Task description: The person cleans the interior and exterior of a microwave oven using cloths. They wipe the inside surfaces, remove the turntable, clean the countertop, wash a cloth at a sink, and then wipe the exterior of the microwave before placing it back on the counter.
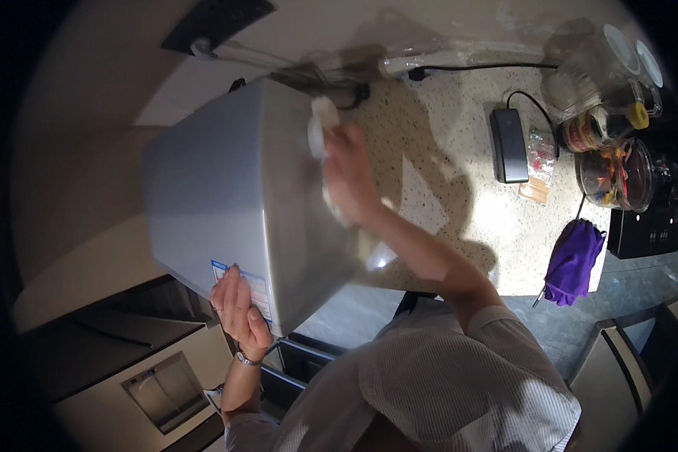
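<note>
A large silver-grey box-shaped appliance (209,181) stands at the left on the speckled stone countertop (395,135). Against its right side, my right hand (347,175) grips a white cloth (318,133); the hand is blurred, and part of the cloth is hidden behind it. My left hand (240,311), with a watch at the wrist, lies with its fingers flat on the appliance's front edge, over a blue-and-white printed label (258,294). Nothing shows in the left hand.
A black power adapter (508,146), a clear plastic packet (540,152), a folded purple umbrella (575,263), a yellow-capped bottle (590,129), a clear food container (604,181) and glass jugs (587,68) crowd the right side. A black cable (486,66) runs along the wall.
</note>
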Demonstrator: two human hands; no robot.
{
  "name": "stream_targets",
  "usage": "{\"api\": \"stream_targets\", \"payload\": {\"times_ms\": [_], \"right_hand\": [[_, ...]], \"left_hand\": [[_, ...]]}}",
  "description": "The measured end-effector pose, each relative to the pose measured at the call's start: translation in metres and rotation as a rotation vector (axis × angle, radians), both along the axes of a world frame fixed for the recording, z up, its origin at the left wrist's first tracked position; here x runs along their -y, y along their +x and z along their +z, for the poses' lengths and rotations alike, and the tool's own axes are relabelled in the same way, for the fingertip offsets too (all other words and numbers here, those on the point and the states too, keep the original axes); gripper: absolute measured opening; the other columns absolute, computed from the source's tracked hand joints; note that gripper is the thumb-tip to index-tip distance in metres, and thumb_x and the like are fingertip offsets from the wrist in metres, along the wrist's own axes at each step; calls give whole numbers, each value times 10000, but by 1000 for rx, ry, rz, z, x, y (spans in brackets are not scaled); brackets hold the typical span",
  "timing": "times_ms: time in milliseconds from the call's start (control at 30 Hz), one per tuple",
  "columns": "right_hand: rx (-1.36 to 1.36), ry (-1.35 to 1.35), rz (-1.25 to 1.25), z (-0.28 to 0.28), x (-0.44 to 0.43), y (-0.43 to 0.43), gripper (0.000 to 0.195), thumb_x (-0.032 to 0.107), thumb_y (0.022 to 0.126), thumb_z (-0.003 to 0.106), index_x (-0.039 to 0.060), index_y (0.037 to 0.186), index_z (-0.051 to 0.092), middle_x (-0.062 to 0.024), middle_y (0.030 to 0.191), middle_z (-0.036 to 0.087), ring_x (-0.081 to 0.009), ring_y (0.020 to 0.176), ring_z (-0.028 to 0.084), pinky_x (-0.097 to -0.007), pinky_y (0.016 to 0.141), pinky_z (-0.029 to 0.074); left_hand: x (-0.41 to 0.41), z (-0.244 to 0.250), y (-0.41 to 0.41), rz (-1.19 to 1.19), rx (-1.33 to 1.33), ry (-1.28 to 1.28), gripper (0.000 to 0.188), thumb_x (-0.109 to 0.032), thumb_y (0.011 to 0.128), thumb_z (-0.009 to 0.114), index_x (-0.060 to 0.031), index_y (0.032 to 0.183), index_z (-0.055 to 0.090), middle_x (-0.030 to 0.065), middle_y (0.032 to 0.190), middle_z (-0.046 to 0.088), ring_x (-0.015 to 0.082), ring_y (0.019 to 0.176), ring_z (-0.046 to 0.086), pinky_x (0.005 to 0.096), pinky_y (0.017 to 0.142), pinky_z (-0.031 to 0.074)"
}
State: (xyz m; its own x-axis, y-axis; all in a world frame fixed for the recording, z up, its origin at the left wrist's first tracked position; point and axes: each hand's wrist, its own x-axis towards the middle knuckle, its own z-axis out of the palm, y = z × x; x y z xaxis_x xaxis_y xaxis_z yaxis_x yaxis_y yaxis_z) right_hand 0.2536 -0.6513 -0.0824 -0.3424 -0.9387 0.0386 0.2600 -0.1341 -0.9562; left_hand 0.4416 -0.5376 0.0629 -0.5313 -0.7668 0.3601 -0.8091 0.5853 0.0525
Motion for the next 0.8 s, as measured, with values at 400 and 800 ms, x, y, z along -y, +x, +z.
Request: {"api": "stream_targets", "payload": {"times_ms": [400,800], "right_hand": [[-277,3,-228,-42,18,0,395,-86,679,503,18,1059,526,-144,1098,445,-292,941,474,-342,756,429],[-29,81,-38,-51,7,-12,193,115,745,537,10,906,520,-147,900,500,-292,806,515,-352,698,431]], "left_hand": [[0,-4,-1,-17,-20,-18,434,-225,861,350,90,1075,559,258,1116,544,378,1063,502,452,926,333],[0,-4,1,-18,-32,-18,434,-223,861,353,101,1061,559,267,1109,544,378,1063,502,451,925,333]]}}
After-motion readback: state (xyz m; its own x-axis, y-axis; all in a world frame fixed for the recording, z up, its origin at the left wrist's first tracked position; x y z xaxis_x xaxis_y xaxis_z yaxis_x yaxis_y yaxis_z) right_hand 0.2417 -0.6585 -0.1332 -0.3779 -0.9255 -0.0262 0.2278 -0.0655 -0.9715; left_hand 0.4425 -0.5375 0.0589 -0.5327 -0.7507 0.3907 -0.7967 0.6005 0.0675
